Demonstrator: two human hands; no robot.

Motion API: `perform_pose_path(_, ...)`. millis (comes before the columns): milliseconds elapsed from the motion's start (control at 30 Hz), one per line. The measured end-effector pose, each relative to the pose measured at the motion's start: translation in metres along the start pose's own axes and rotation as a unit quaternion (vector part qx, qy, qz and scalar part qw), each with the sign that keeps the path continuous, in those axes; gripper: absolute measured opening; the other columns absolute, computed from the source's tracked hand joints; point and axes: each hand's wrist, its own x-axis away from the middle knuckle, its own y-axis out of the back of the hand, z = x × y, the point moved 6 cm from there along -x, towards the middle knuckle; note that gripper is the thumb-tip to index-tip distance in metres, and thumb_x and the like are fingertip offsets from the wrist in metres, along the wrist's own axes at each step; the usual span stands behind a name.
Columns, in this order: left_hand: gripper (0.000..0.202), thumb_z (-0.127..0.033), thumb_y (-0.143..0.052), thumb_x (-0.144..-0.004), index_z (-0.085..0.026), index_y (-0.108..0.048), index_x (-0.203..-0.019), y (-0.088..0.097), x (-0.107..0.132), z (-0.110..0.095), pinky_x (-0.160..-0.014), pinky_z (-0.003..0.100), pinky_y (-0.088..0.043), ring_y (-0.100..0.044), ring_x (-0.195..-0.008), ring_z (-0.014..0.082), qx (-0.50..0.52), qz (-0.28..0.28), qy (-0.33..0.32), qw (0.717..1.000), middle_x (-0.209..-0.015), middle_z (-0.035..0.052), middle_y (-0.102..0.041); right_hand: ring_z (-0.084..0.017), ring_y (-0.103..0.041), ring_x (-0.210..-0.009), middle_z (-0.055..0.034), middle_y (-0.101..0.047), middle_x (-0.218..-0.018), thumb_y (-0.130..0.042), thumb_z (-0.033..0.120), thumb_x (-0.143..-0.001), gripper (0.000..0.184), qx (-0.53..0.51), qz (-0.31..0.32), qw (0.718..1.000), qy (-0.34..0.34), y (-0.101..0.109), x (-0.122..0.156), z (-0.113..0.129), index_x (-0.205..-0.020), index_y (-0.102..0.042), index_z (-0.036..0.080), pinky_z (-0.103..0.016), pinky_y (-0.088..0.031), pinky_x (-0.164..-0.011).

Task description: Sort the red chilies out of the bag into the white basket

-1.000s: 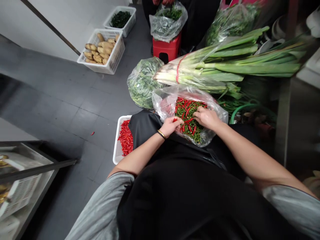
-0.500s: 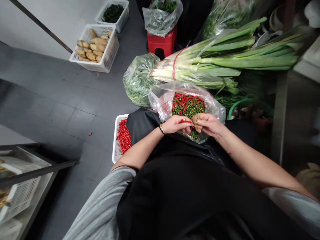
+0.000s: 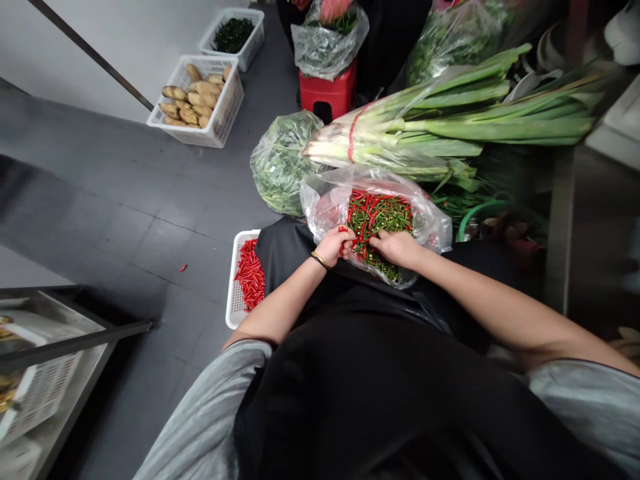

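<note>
Red chili peppers (image 3: 343,231) poke out of my left hand (image 3: 337,245), which is closed around them over the left edge of an open plastic bag (image 3: 435,227). Inside the bag lies a heap of red chilies with green stems (image 3: 380,212). My right hand (image 3: 397,249) reaches down onto this heap, its fingers bent together among the stems; what they pinch is hidden. A white basket (image 3: 231,293) of loose red chilies (image 3: 249,275) stands on the floor to my left, partly covered by my black apron and forearm.
Beyond the bag lie bundled leeks (image 3: 380,137) and a bag of greens (image 3: 283,160). Another person's hand (image 3: 334,9) is over a bag on a red stool (image 3: 327,90). A potato-like root basket (image 3: 220,127) stands far left. One red piece (image 3: 183,268) lies on the floor.
My hands were together over the bag's near side. My right hand has moved left and down onto the chili heap; my left has drawn slightly left. The other person's hand has appeared.
</note>
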Motion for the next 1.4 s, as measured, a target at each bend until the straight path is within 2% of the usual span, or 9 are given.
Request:
perform_pose_path(233,0.009,-0.017,-0.060,-0.075,-0.013,-0.055,-0.070,0.002,-0.001,-0.003,-0.037,0.017,-0.020,-0.028,-0.035,0.0035,0.025,-0.025,0.017,0.999,-0.046,-0.0078,-0.035,-0.019,-0.067,-0.078,-0.0045,-0.073,-0.085,-0.054,0.035,-0.090,0.023,-0.323,-0.224,0.917,-0.066,0.049,0.005,-0.070,-0.093,-0.071,0.019,-0.030,-0.050,-0.070)
perform_pose_path(400,0.028,-0.037,-0.069,-0.079,-0.013,-0.056,-0.072,-0.027,0.003,0.007,-0.038,0.018,-0.013,-0.023,-0.035,0.0027,0.029,0.081,0.091,0.992,-0.046,-0.0091,-0.030,-0.021,-0.067,-0.088,-0.0099,-0.072,-0.096,-0.053,0.035,-0.093,0.025,-0.318,-0.384,0.867,-0.005,0.060,0.051,-0.010,-0.098,-0.072,0.019,-0.034,-0.053,-0.080)
perform_pose_path(533,0.038,-0.040,-0.079,-0.070,-0.014,-0.052,-0.068,-0.023,0.004,0.012,-0.039,0.018,-0.009,-0.022,-0.037,0.0015,-0.002,0.090,0.063,0.994,-0.046,-0.0092,-0.032,-0.020,-0.067,-0.090,-0.0094,-0.071,-0.099,-0.055,0.037,-0.092,0.022,-0.402,-0.341,0.847,0.058,0.045,0.059,0.025,-0.091,-0.070,0.021,-0.034,-0.054,-0.080)
perform_pose_path(767,0.049,-0.054,-0.079,-0.065,-0.012,-0.058,-0.078,-0.023,0.015,0.016,-0.042,0.020,-0.014,-0.028,-0.041,0.0022,-0.131,0.152,0.003,0.980,-0.050,-0.0084,-0.040,-0.009,-0.035,-0.035,0.0076,-0.038,-0.043,-0.053,0.072,-0.082,0.055,-0.716,-0.068,0.695,-0.028,0.004,0.022,0.001,-0.065,-0.052,0.020,-0.023,-0.028,-0.035)
perform_pose_path(867,0.051,-0.061,-0.073,-0.069,-0.013,-0.055,-0.078,-0.030,0.019,0.007,-0.044,0.021,-0.018,-0.029,-0.043,0.0032,-0.138,0.157,-0.047,0.977,-0.051,-0.0089,-0.038,-0.007,-0.040,-0.041,0.0043,-0.046,-0.048,-0.063,0.067,-0.078,0.055,-0.696,-0.123,0.707,0.017,0.026,0.019,0.007,-0.057,-0.054,0.017,-0.021,-0.031,-0.040)
perform_pose_path(1033,0.048,-0.057,-0.074,-0.071,-0.012,-0.060,-0.081,-0.042,0.031,-0.020,-0.052,0.021,-0.029,-0.039,-0.053,0.0048,-0.131,0.160,-0.163,0.965,-0.060,-0.0039,-0.048,-0.010,-0.041,-0.040,0.0059,-0.036,-0.046,-0.050,0.067,-0.087,0.052,-0.801,-0.216,0.559,-0.015,0.046,0.023,-0.003,-0.062,-0.050,0.021,-0.024,-0.038,-0.042)
perform_pose_path(1100,0.043,-0.054,-0.072,-0.074,-0.013,-0.060,-0.081,-0.040,0.030,-0.018,-0.047,0.021,-0.024,-0.033,-0.046,0.0043,-0.076,0.167,-0.117,0.976,-0.054,-0.0059,-0.042,-0.013,-0.050,-0.047,0.0023,-0.048,-0.054,-0.038,0.068,-0.091,0.053,-0.758,-0.227,0.610,-0.042,0.043,0.026,-0.015,-0.081,-0.060,0.020,-0.026,-0.044,-0.048)
perform_pose_path(1267,0.031,-0.043,-0.065,-0.076,-0.015,-0.055,-0.073,-0.017,0.018,-0.011,-0.039,0.020,-0.020,-0.043,-0.043,0.0086,0.081,0.143,-0.019,0.986,-0.054,-0.0020,-0.047,-0.023,-0.067,-0.076,-0.0147,-0.068,-0.104,-0.044,0.039,-0.095,0.052,-0.245,-0.086,0.961,-0.094,0.009,0.023,-0.017,-0.144,-0.047,0.022,-0.033,-0.048,-0.068)
perform_pose_path(1400,0.026,-0.038,-0.060,-0.080,-0.013,-0.060,-0.083,-0.008,0.012,-0.007,-0.038,0.019,-0.021,-0.049,-0.046,0.0104,0.100,0.135,0.022,0.986,-0.063,0.0027,-0.058,-0.028,-0.069,-0.087,-0.0218,-0.068,-0.106,-0.036,0.018,-0.094,0.062,-0.033,0.062,0.993,-0.095,-0.021,0.002,0.004,-0.155,-0.026,0.017,-0.035,-0.047,-0.071)
